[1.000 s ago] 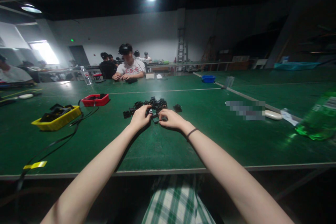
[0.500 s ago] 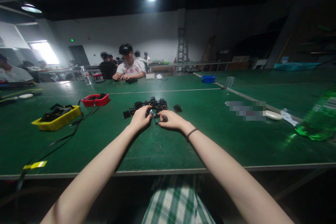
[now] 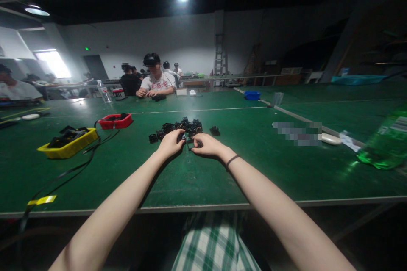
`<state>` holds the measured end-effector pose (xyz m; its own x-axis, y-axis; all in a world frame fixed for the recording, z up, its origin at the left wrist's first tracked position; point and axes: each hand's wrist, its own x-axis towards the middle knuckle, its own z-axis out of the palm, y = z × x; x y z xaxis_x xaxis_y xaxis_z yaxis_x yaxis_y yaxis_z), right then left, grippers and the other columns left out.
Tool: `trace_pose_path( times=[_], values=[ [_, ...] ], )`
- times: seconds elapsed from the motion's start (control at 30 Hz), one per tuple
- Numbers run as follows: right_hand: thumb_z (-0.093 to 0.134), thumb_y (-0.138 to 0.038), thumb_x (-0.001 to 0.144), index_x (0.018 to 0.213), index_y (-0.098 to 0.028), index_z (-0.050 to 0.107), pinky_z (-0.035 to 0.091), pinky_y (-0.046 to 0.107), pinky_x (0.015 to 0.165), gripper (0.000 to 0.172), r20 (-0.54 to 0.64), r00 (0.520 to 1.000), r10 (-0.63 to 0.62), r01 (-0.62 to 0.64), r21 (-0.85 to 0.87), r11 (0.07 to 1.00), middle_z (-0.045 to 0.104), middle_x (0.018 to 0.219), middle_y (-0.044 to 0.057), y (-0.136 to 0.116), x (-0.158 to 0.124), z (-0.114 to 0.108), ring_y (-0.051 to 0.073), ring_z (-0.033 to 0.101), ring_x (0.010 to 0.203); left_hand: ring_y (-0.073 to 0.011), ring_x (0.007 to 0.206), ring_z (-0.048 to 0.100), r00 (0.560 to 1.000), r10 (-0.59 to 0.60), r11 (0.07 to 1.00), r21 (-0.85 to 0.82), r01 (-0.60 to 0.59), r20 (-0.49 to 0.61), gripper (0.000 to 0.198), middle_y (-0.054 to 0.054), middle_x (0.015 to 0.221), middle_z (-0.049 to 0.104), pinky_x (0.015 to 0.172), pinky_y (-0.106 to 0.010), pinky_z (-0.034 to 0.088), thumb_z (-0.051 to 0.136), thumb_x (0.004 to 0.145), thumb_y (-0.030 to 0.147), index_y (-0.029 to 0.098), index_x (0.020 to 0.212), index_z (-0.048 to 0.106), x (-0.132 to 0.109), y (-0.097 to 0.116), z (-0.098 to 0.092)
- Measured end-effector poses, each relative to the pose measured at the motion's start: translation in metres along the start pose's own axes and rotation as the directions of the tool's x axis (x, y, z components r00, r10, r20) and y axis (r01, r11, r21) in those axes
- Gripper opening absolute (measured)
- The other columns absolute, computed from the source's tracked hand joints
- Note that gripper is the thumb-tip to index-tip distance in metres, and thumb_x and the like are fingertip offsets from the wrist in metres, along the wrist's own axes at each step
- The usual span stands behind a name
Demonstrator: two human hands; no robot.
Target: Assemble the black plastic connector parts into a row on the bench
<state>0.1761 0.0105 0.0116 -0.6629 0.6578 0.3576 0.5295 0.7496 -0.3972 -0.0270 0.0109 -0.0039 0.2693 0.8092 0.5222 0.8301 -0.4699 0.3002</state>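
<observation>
My left hand (image 3: 171, 142) is closed in a pinch on a small dark part with a pale, shiny face (image 3: 183, 136). Close beside it, my right hand (image 3: 207, 144) has its fingers curled round a small black frame-like part (image 3: 190, 145), mostly hidden by the fingers. The two held parts are very near each other; whether they touch I cannot tell. Just beyond both hands lies a pile of small black plastic parts (image 3: 187, 125). One separate black part (image 3: 215, 130) rests to the right of the pile, another piece (image 3: 153, 138) at its left end.
On the left stand a yellow bin (image 3: 68, 149) and a red bin (image 3: 116, 123), both with black parts, beside a black cable (image 3: 85, 164). A blue bin (image 3: 252, 95) sits farther back. To the right is a green bottle (image 3: 386, 139). Across the green table (image 3: 254, 169) sits another person (image 3: 159, 82).
The hands keep almost the same place. My left fingers have shifted very slightly at the shiny-faced part; the pile and bins stay put.
</observation>
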Motion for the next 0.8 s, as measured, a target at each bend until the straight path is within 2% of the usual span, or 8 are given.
trace_pose_path(
  times=[0.33,0.53,0.8],
  values=[
    [0.071,-0.029,0.071,0.084,-0.016,0.056,0.037,0.026,0.069,0.024,-0.056,0.998,0.015,-0.017,-0.045,0.999,0.060,0.084,0.004,0.0012,-0.0005,0.0003,0.017,0.052,0.077,-0.0253,0.108,0.063,1.000,-0.013,1.000,-0.026,0.014,0.011,0.039,-0.011,0.114,0.067,0.098,-0.039,0.049,0.062,0.076,0.018,0.016,0.115,0.059,-0.0003,0.0002,-0.0012],
    [0.072,-0.029,0.071,0.088,-0.016,0.057,0.041,0.029,0.075,0.026,-0.088,0.996,0.009,-0.012,-0.034,0.999,0.063,0.091,0.006,0.0012,-0.0009,-0.0003,0.019,0.056,0.084,-0.0259,0.106,0.063,0.999,-0.007,1.000,0.007,0.007,0.033,0.041,-0.011,0.113,0.067,0.097,-0.040,0.048,0.063,0.074,0.018,0.016,0.115,0.058,-0.0005,0.0002,-0.0023],
    [0.071,-0.030,0.072,0.092,-0.016,0.058,0.044,0.033,0.081,0.028,-0.129,0.992,0.009,-0.009,-0.005,1.000,0.064,0.097,0.008,0.0023,-0.0013,0.0005,0.021,0.058,0.089,-0.0265,0.103,0.064,1.000,0.025,1.000,-0.001,-0.025,0.011,0.040,-0.010,0.109,0.068,0.094,-0.041,0.049,0.063,0.072,0.017,0.018,0.112,0.059,-0.0006,-0.0009,-0.0020]
  ],
)
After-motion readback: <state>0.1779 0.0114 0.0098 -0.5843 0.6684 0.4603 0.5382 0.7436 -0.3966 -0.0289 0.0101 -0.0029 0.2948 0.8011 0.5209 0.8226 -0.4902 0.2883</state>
